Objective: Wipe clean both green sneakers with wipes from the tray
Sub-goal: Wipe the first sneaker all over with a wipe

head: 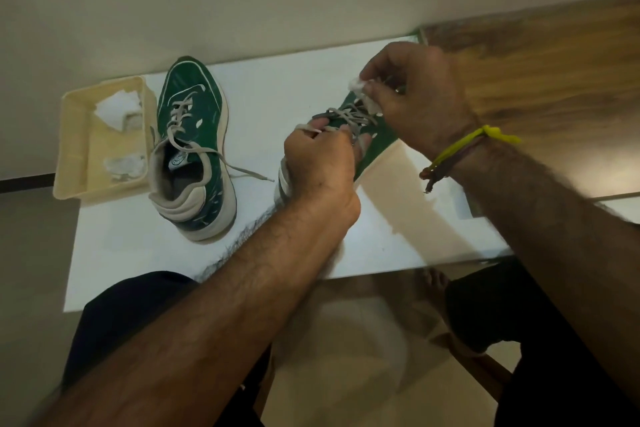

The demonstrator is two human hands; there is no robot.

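Right now one green sneaker (194,149) stands on the white table (311,80) just beside the tray (74,149), toe away from the person, long axis running front to back. Second sneaker (370,135), well apart from the tray, points toe away too, tilted. Left hand (320,166) curls round its opening by the laces. Right hand (415,94) pinches a white wipe (356,85) against its upper.
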